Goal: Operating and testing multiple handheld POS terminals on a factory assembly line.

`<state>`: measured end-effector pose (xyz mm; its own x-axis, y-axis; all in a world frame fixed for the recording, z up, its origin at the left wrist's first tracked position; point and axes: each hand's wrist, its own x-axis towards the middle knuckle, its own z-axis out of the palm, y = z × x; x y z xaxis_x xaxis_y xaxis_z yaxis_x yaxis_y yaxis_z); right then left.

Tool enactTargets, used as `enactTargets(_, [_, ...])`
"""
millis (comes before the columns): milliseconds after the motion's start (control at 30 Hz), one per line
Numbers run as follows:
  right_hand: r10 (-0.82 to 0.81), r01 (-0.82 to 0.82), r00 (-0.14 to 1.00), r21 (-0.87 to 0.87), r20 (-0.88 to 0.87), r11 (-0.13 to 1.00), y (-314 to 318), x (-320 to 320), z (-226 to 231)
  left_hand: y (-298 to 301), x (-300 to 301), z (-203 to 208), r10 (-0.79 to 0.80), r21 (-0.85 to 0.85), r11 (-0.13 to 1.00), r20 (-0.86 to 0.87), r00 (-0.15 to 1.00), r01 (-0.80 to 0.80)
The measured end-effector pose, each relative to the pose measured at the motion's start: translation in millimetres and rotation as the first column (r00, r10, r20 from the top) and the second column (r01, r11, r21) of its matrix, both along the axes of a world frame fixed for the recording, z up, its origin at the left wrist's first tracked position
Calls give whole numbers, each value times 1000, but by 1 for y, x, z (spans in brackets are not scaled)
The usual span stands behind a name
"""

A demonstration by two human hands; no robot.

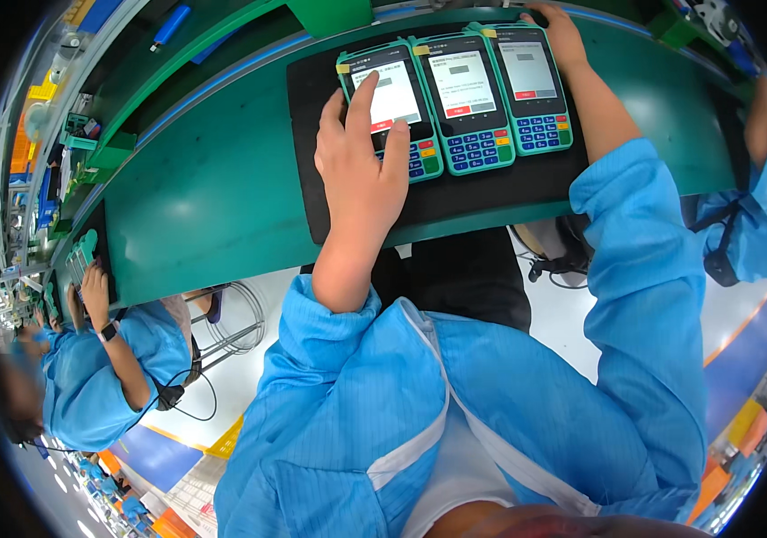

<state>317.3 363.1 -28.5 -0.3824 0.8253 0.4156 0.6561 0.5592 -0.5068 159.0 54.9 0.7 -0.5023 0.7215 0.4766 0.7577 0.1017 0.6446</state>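
Note:
Three teal card payment terminals lie side by side, each with a lit screen above a blue keypad: a left terminal [407, 90], a middle terminal [461, 100] and a right terminal [528, 87]. Under them is a black mat [329, 179]. Over the left terminal my left hand [361, 166] is spread, fingers apart, covering part of its screen and keypad; whether a fingertip touches the glass I cannot tell. My right hand [561, 40] rests at the upper right corner of the right terminal, its fingers bent around the edge and partly hidden.
The mat lies on a green workbench [204, 215]. A green metal shelf frame [222, 54] runs along the far side, with a blue tool [171, 27] beyond it. Co-workers in blue sit at left [105, 377] and right [746, 215]. A stool [235, 323] stands at left.

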Motion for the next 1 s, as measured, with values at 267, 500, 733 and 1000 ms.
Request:
enactTargets(267, [-14, 14, 1000, -29, -9, 999, 1, -1, 1, 8, 24, 24, -76, 80, 990, -364, 928, 112])
enactTargets(500, [6, -6, 1000, 2, -28, 1000, 9, -1, -6, 10, 52, 24, -398, 128, 892, -229, 888, 433])
enactTargets(733, [13, -12, 1000, 51, -11, 999, 9, 1, -7, 33, 80, 24, -311, -1, 946, -300, 902, 325])
enactTargets(1000, [-10, 9, 1000, -29, -25, 1000, 4, 0, -1, 41, 81, 16, -106, -60, 994, -413, 904, 89])
